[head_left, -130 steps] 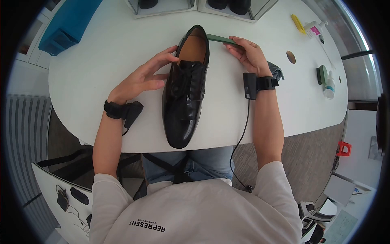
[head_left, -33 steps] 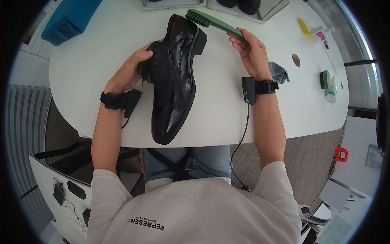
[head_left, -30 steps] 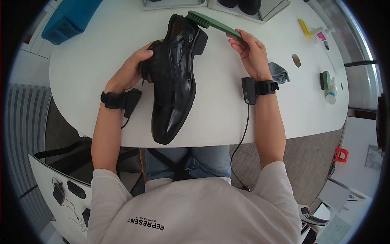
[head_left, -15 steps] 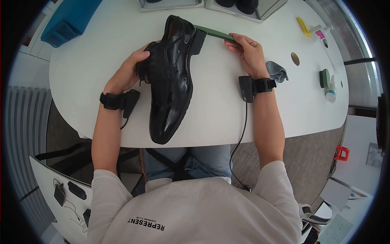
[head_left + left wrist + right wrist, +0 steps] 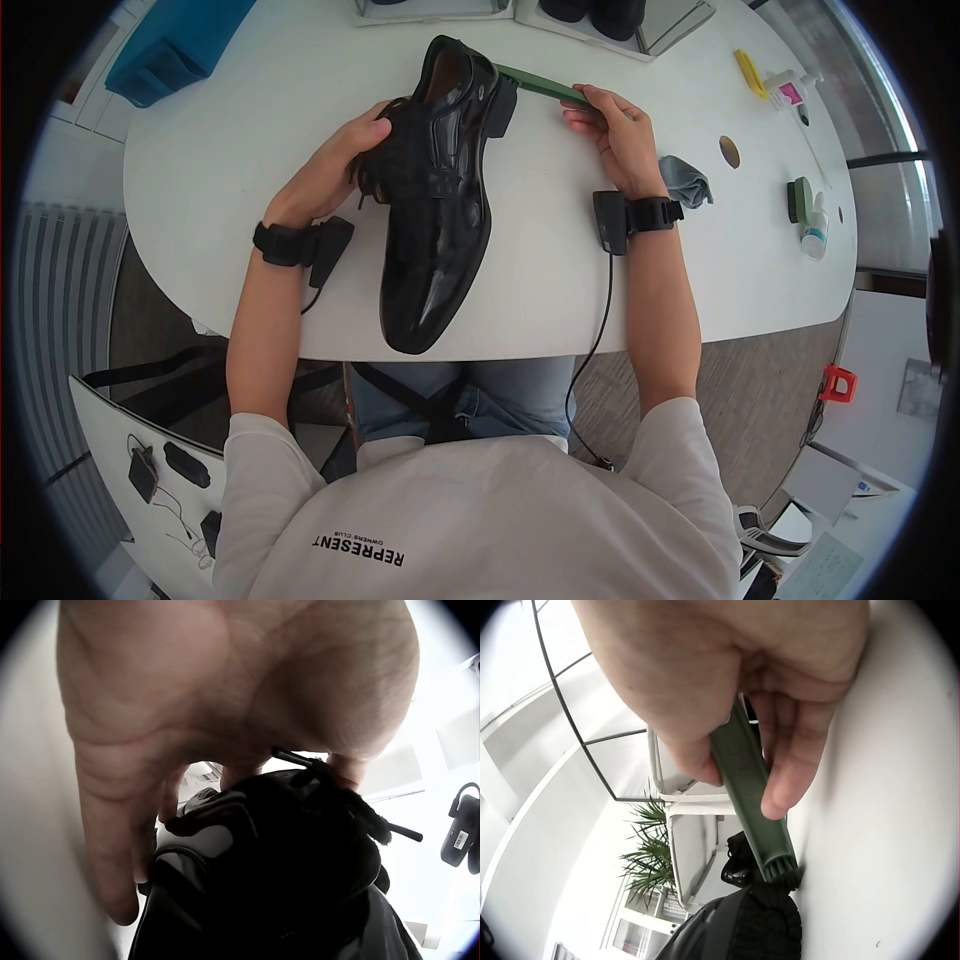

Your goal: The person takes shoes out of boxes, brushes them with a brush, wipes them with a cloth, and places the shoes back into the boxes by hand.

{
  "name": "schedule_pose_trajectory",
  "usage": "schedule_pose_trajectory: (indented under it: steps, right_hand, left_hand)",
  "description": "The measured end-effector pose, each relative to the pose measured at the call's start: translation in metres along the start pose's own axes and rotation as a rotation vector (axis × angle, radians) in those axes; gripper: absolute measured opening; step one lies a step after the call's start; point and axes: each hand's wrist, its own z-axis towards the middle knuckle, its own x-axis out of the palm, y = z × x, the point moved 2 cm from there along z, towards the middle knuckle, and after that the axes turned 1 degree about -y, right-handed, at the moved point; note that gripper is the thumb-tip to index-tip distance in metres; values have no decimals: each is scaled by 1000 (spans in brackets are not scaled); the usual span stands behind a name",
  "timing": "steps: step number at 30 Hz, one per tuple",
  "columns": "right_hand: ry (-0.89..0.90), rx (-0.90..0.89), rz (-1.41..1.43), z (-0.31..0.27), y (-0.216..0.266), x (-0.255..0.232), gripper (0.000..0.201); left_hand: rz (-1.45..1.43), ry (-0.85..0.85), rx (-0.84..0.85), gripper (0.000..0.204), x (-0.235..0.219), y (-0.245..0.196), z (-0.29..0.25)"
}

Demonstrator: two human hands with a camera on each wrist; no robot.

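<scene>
A glossy black lace-up dress shoe (image 5: 435, 225) is tilted onto its side on the white table, its toe toward the person. My left hand (image 5: 335, 168) grips it around the laced upper, thumb on top; in the left wrist view loose lace ends (image 5: 367, 817) hang beside the palm. With thumb and fingers, my right hand (image 5: 625, 140) pinches the handle of a green brush (image 5: 548, 87). The brush's far end lies against the back of the shoe near the heel (image 5: 502, 108), which hides part of it. Short green bristles (image 5: 781, 871) meet the heel in the right wrist view.
A grey cloth (image 5: 685, 182) lies beside the right wrist. Farther right are a second brush (image 5: 799, 200), a white bottle (image 5: 815, 240), a pink-labelled bottle (image 5: 787, 90) and a yellow tool (image 5: 748, 72). Open boxes (image 5: 670, 30) with black shoes stand behind; a blue case (image 5: 170, 55) sits back left.
Earlier the shoe lay sole-down with the left hand loose beside it; now that hand grips it, tilted. The brush head has dropped from above the heel to behind it.
</scene>
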Motion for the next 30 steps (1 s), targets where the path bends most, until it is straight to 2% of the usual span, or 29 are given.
schedule_pose_trajectory:
  steps: [10,13,23,25,26,28,30]
  right_hand:
    - [15,-1,-16,0,0,-1,28]
    - [27,-6,-1,2,-2,-2,29]
    - [26,-7,-24,1,-1,-2,29]
    - [-131,-216,49,2,0,-1,28]
    - [-127,-220,50,4,-1,-3,28]
    - [-267,-346,126,6,3,-15,27]
    - [-309,-338,111,9,3,-24,26]
  left_hand:
    - [14,4,17,66,1,-2,0]
    - [-10,4,-39,66,-1,-1,-1]
    - [18,23,17,64,2,-2,0]
    - [21,27,21,64,2,-4,0]
    - [7,23,8,63,2,-2,0]
    - [-10,18,-3,63,2,-1,-1]
    - [-10,14,0,62,3,-2,-1]
